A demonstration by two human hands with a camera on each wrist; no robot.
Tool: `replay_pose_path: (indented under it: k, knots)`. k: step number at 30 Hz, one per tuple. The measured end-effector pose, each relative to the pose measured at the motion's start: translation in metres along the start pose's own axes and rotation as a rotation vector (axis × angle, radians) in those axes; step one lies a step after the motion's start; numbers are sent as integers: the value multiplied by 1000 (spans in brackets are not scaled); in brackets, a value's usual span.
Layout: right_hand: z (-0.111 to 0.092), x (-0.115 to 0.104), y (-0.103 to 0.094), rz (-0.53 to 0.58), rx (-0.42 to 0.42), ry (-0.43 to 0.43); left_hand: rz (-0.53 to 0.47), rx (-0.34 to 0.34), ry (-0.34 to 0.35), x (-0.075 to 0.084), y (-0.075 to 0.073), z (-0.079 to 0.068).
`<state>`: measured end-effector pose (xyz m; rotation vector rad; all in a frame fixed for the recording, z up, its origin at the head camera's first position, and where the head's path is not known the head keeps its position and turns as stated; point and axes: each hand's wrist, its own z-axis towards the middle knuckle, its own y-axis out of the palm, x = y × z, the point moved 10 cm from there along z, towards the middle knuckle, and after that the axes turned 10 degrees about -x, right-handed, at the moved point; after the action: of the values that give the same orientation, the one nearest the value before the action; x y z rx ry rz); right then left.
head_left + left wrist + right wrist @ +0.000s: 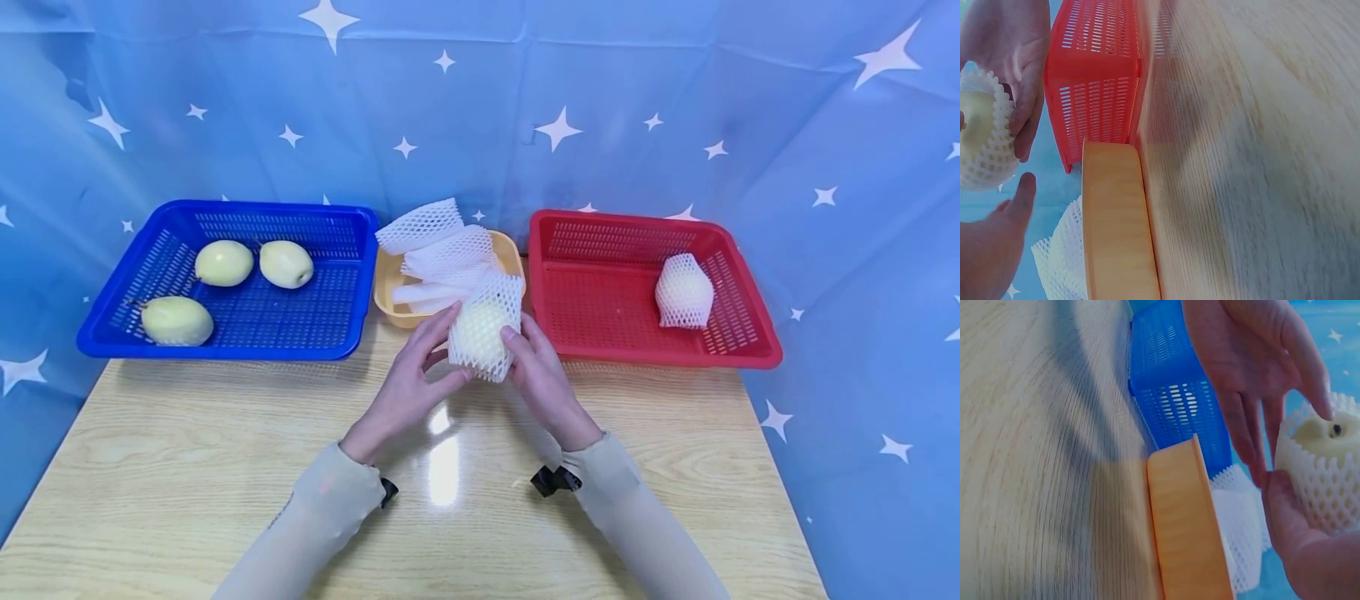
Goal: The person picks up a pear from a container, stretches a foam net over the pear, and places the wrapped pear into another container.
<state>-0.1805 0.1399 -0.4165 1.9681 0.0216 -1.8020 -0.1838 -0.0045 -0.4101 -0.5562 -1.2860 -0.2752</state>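
A pale yellow-green pear (pixel 482 332) in a white foam net is held up between both hands, over the table's near side of the yellow basin. My right hand (pixel 542 373) grips it from the right, thumb lying across the net. From the left, my left hand (pixel 408 385) holds it with the thumb low and the fingers along the far left side. In the right wrist view, the left thumb presses at the pear's bare end (pixel 1316 439), which shows through the open net. Spare foam nets (pixel 442 250) lie heaped in the yellow basin (pixel 384 293).
At left, a blue basket (pixel 300 346) holds three bare pears (pixel 177 321). To the right, a red basket (pixel 600 312) contains one netted pear (pixel 684 292). Both baskets and the basin line the back of the wooden table (pixel 225 450), before a blue star-patterned curtain (pixel 480 92).
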Motion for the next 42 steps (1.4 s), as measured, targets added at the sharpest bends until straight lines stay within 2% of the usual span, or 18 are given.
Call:
replay_pose_path:
  k: [3,6,9,12,14,16,18,21,24,28,30,33,38,40,42]
  knots:
    - [-1,0,1,-8,-12,2,-54,-17,17,2,1,0]
    - [-2,0,3,-22,-30,0,-46,-2,37,5,1,0]
    - [-3,-1,5,-61,-48,3,-17,68,79,9,-3,-2]
    - [-4,0,7,-104,-56,18,13,178,159,16,-10,-6]
    - [-4,1,8,-116,-60,23,33,227,214,21,-12,-8]
    - [-4,1,9,-111,-51,19,64,240,250,25,-11,-8]
    - [-3,0,7,-109,-35,6,80,200,252,26,-7,-8]
    - [-3,-3,3,-124,2,-9,55,90,233,24,1,-7]
    - [-3,-4,-2,-164,28,-6,-96,12,172,17,5,-5]
    - [-3,-7,-6,-286,32,0,-357,27,32,6,2,-1]
    - [-2,-9,-5,-368,20,-7,-449,36,-46,0,3,1]
    - [0,-10,-4,-495,-3,-18,-563,4,-132,-5,10,2]
    - [1,-9,-4,-709,-3,20,-645,-65,-179,-6,23,2]
    - [-1,-10,-2,-743,5,42,-650,-53,-187,-8,24,2]
    - [-4,-12,-1,-721,17,43,-669,-13,-201,-11,22,2]
